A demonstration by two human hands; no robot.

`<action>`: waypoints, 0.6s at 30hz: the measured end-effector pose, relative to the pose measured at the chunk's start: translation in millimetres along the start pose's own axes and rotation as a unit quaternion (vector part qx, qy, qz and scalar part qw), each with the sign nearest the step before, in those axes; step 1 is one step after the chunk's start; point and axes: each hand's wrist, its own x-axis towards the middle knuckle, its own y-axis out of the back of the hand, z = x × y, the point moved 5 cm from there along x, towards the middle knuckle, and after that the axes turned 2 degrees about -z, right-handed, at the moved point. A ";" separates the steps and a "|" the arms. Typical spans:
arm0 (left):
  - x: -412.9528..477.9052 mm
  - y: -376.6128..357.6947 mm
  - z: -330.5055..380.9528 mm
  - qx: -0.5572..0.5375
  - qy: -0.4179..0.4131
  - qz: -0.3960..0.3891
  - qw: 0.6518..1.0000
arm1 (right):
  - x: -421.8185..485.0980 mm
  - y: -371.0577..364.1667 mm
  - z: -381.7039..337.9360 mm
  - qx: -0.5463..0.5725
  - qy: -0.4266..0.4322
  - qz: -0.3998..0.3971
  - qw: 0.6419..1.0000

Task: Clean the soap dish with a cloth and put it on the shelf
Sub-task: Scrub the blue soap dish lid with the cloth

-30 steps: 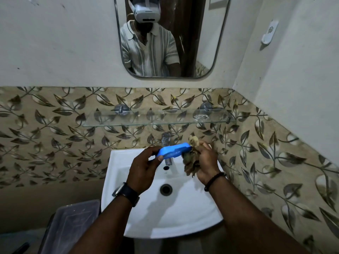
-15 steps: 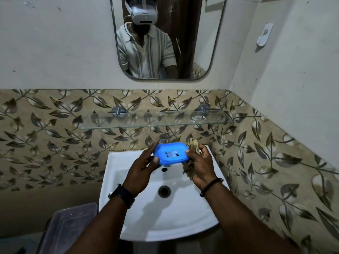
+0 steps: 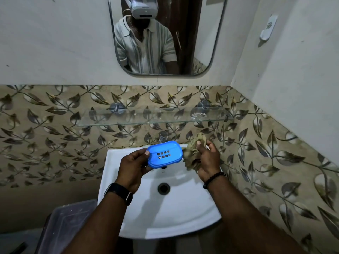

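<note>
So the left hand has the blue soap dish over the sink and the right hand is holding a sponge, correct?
Not quite. The head view shows the right hand holding a crumpled cloth, not a sponge. The left hand does hold the blue soap dish over the sink.

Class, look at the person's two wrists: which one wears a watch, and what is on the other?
The left wrist, on the hand holding the blue soap dish, wears a dark watch. The right wrist, on the hand gripping the cloth, has a beaded bracelet instead.

Left hand [image 3: 134, 166], right hand [image 3: 208, 160] — both clenched, raised.
</note>
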 end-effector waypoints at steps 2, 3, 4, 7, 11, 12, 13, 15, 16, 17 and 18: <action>-0.4 1.6 -0.7 0.004 -0.002 -0.008 1.000 | 15.6 8.8 -6.1 0.010 -0.008 0.032 0.999; 0.5 1.2 -1.7 0.005 -0.002 -0.011 1.000 | 23.4 12.4 -8.4 0.012 -0.014 0.040 0.999; -0.4 2.6 -2.4 0.007 -0.002 -0.013 1.000 | 28.1 15.7 -8.4 0.020 -0.025 0.046 0.998; 1.8 3.0 -5.3 0.009 0.002 -0.013 1.000 | 45.8 27.1 -5.8 0.031 -0.062 0.056 0.996; 5.8 3.0 -9.0 0.006 0.007 -0.008 1.000 | 72.4 43.3 0.3 0.017 -0.072 0.083 0.994; 6.2 4.1 -10.3 0.005 0.010 -0.005 1.000 | 77.8 45.2 2.7 0.018 -0.076 0.084 0.993; 6.1 5.1 -11.7 0.005 0.013 -0.004 1.000 | 84.1 46.9 6.0 0.019 -0.080 0.083 0.993; 8.0 6.9 -16.7 0.009 0.021 -0.006 1.000 | 95.9 47.1 12.6 0.017 -0.098 0.068 0.993; 9.1 7.9 -19.3 0.012 0.024 -0.009 1.000 | 103.0 46.7 16.0 0.015 -0.105 0.058 0.993; 10.4 9.0 -21.7 0.016 0.027 -0.011 0.999 | 112.0 47.4 19.8 0.015 -0.109 0.052 0.993; 11.3 10.2 -23.8 0.020 0.028 -0.011 0.999 | 118.6 44.6 21.3 0.014 -0.113 0.040 0.993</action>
